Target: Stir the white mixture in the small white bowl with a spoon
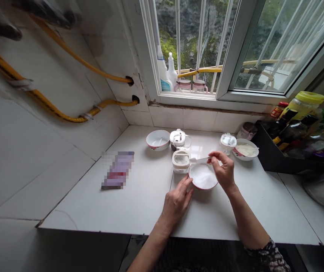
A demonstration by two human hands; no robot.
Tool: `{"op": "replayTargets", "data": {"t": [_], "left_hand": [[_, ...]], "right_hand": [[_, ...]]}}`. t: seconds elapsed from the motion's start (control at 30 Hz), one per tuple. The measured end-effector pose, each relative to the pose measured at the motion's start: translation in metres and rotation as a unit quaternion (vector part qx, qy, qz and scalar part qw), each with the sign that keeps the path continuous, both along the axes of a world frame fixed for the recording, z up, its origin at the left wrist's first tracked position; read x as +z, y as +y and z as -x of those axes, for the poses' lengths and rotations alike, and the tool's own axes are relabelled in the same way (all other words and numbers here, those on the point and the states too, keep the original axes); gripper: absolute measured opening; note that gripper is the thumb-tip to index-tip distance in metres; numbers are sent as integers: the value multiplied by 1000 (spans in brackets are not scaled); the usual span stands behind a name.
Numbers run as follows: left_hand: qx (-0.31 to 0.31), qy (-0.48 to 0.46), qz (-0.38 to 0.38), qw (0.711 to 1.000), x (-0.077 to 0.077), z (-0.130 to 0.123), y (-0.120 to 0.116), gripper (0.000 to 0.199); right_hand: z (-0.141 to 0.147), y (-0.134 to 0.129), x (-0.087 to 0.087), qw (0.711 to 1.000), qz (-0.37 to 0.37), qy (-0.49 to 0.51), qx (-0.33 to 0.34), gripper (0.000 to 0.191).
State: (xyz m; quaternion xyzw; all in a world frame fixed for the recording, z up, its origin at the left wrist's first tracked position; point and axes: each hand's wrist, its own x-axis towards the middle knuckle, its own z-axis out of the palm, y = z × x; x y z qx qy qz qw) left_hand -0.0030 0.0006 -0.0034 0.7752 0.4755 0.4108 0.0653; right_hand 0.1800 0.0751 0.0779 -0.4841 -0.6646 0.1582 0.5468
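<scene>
A bowl of white powdery stuff stands on the white counter before me. My left hand touches its left rim, fingertips and thumb pressed at the edge. Above its right side, my right hand pinches the handle end of a white spoon, whose head points left over the rim of a small clear jar with a cream-coloured frame. Behind that jar is another white-lidded jar with dark contents. A red-rimmed bowl with a spoon lies to the back left.
A third lidded jar and a bowl of white food stand at the back right. Beyond them is a black box of bottles. A blurred purple item lies left on the counter. Yellow pipes run along the left wall.
</scene>
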Motion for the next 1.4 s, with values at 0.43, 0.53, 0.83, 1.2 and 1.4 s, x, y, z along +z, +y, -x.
{"op": "replayTargets", "data": {"t": [0.43, 0.53, 0.83, 1.2, 1.4], "left_hand": [[3, 6, -21, 1000, 5, -1, 0, 36], [2, 5, -22, 1000, 6, -1, 0, 36], [1, -3, -23, 1000, 7, -2, 0, 38], [1, -7, -21, 1000, 4, -3, 1, 37], [0, -7, -31, 999, 4, -4, 1, 34]], "right_hand": [[-4, 3, -7, 992, 69, -103, 36, 18], [-4, 3, -6, 992, 103, -64, 37, 16], [-15, 8, -1, 979, 186, 76, 28, 14], [-20, 15, -4, 952, 242, 182, 51, 12], [-22, 19, -7, 940, 246, 231, 52, 10]]}}
